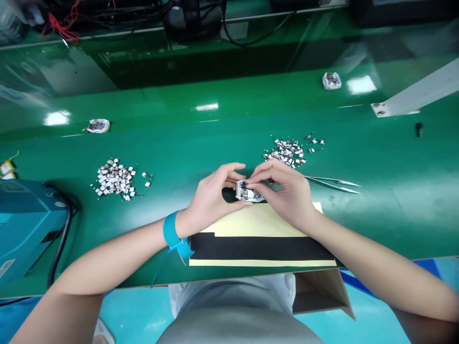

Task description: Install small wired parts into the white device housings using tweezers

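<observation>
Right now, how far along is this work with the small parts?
Done, perhaps: a white module and another lie apart on the green bench. In hand: the left hand and right hand grip a third white module. Left: a heap of tiny components and another, with tweezers lying nearby.

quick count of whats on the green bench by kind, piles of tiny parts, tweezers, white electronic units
piles of tiny parts: 2
tweezers: 1
white electronic units: 3, one held between the left hand and right hand
total: 6
</observation>
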Action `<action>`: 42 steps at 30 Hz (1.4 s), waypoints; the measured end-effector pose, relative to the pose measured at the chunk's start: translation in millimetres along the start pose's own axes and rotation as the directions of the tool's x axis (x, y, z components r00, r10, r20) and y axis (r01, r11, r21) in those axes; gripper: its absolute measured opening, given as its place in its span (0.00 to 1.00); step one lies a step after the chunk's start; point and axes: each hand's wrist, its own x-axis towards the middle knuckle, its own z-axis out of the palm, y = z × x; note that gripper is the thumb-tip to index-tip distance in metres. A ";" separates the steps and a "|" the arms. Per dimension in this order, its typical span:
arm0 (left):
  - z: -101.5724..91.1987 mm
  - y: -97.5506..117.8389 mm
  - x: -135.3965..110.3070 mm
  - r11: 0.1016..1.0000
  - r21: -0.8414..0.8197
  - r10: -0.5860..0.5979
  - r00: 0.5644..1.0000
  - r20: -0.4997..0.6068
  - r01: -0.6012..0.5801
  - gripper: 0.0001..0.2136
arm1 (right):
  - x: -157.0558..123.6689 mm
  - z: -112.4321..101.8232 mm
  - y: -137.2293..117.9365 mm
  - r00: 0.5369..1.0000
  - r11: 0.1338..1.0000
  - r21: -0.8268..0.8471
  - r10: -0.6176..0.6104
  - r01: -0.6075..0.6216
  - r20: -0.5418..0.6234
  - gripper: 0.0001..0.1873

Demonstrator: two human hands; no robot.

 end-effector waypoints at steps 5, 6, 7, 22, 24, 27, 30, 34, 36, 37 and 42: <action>1.7 0.4 -1.6 1.000 -0.016 -0.007 1.000 -0.001 0.007 0.27 | -0.5 3.3 2.6 0.993 0.988 0.101 0.113 -0.115 0.020 0.02; 1.6 0.4 -1.9 1.000 -0.017 -0.008 1.000 -0.004 0.008 0.27 | -0.2 2.6 3.4 0.994 0.989 0.099 0.107 -0.110 0.033 0.02; 1.4 0.4 -2.0 1.000 -0.018 -0.010 1.000 -0.006 0.010 0.27 | 0.2 1.3 4.2 0.996 0.993 0.080 0.080 -0.083 0.044 0.02; 2.7 -5.3 -2.2 0.999 -0.030 -0.021 0.999 -0.036 0.020 0.22 | 1.5 -5.0 13.7 0.952 0.920 -0.252 -0.274 0.301 0.136 0.01; 3.2 -6.9 -1.3 0.999 -0.030 -0.031 0.999 -0.043 0.030 0.21 | 0.3 -6.1 14.4 0.930 0.852 -0.375 -0.317 0.365 0.184 0.03; 3.1 -7.5 1.1 0.997 -0.065 -0.047 0.999 0.006 0.047 0.23 | -0.8 -7.4 13.1 0.905 0.760 -0.494 -0.386 0.423 0.181 0.01; 2.6 -6.3 2.9 0.995 -0.079 -0.050 0.997 0.053 0.055 0.26 | -0.2 -8.2 9.0 0.903 0.741 -0.522 -0.393 0.423 0.173 0.02; 2.0 -4.7 2.5 0.996 -0.061 -0.059 0.995 0.076 0.064 0.27 | 2.7 -10.0 3.7 0.896 0.724 -0.529 -0.373 0.443 0.241 0.06; 1.8 -4.1 1.9 0.997 -0.051 -0.058 0.995 0.077 0.062 0.28 | 5.1 -11.8 2.2 0.878 0.688 -0.545 -0.377 0.478 0.294 0.08; 1.7 -3.9 1.7 0.997 -0.050 -0.056 0.995 0.079 0.060 0.27 | 6.6 -12.9 1.5 0.865 0.665 -0.554 -0.381 0.501 0.325 0.09; 1.6 -4.2 1.7 0.997 -0.048 -0.054 0.995 0.088 0.058 0.27 | 16.5 -14.4 -7.4 0.731 0.460 -0.568 -0.455 0.682 0.509 0.11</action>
